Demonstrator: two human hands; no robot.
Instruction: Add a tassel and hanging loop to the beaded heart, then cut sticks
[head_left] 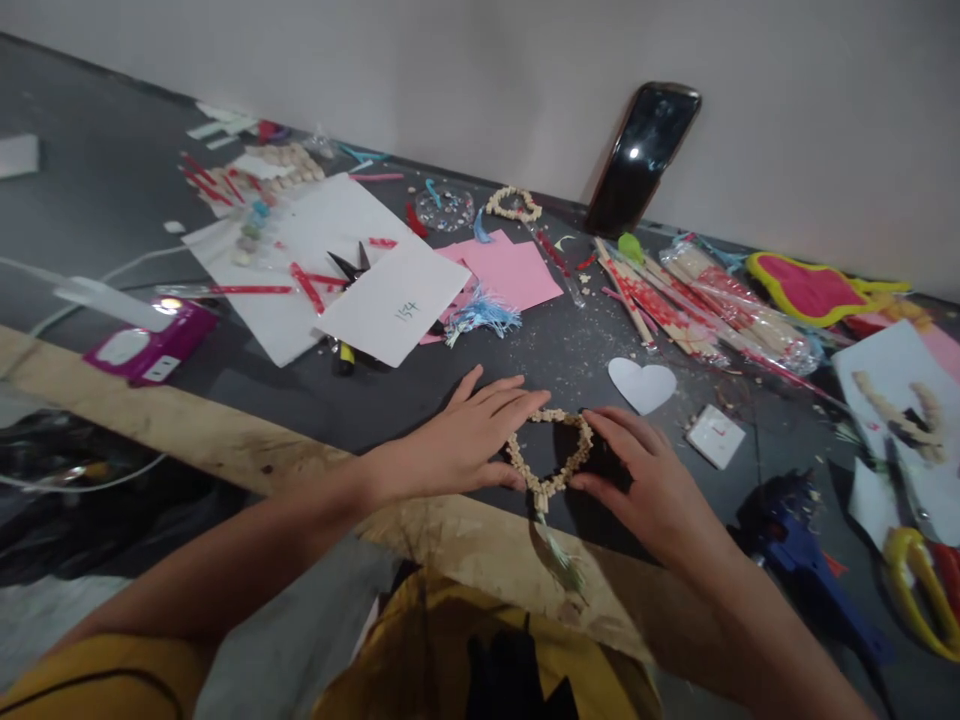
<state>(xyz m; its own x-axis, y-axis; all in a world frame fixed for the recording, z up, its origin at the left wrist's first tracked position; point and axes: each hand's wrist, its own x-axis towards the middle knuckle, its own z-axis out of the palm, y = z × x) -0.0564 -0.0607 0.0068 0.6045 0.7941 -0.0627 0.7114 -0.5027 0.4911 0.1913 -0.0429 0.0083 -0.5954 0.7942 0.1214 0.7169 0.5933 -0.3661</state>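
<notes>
A beaded heart-shaped ring of small pale pieces lies at the table's near edge, with a light tassel hanging from its lower tip over the edge. My left hand lies flat at the ring's left side, fingers stretched out and touching it. On the other side, my right hand has its thumb and fingertips apart against the ring's right rim. A white paper heart lies beyond my right hand. To its right is a small white square with a red mark.
A phone leans on the wall. Papers, pliers, pink sheets and wrapped sticks spread across the back. Blue glue gun and yellow-handled scissors lie right. A purple device with a cable sits left.
</notes>
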